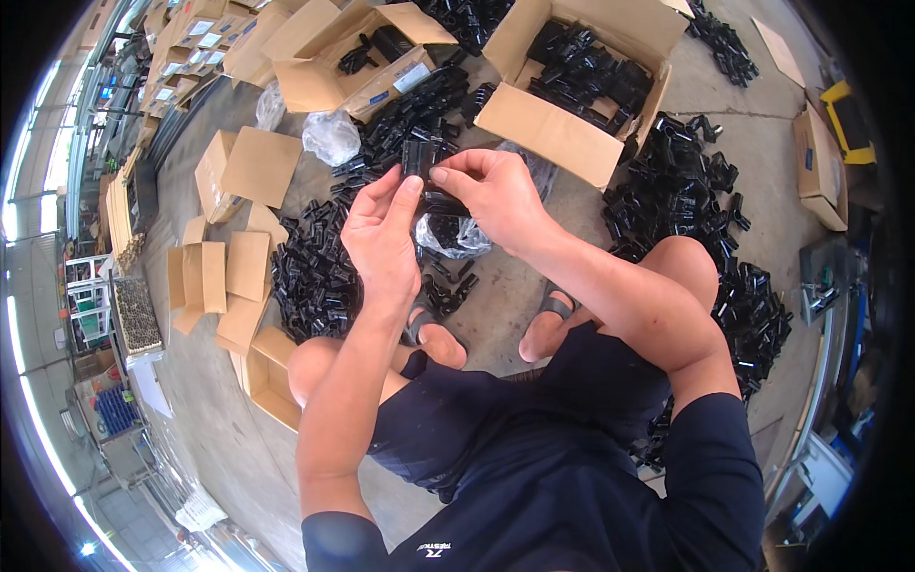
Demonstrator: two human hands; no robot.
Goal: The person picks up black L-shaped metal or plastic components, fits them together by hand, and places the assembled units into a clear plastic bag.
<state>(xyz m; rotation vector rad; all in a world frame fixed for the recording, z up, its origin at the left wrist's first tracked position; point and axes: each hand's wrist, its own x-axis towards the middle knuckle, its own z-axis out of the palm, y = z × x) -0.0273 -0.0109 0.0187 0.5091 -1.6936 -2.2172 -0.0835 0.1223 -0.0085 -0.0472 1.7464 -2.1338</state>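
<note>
Between my two hands, in front of me, is a glossy black tube fitting (417, 160); its upper end stands upright and a sideways part shows below the fingers. My left hand (383, 229) pinches it from the left with thumb and fingers. From the right, my right hand (496, 195) grips it, thumb and forefinger at its edge. The fingers cover part of its shape. Just below it on the floor is a clear plastic bag (462, 246) with black pieces in it.
Heaps of black fittings lie to the left (315, 272) and right (667, 195). Beyond my hands stand an open carton full of black fittings (581, 86) and another open carton (315, 86) holding a few. A crumpled plastic bag (331, 139) and opened cardboard boxes (257, 167) are at the left.
</note>
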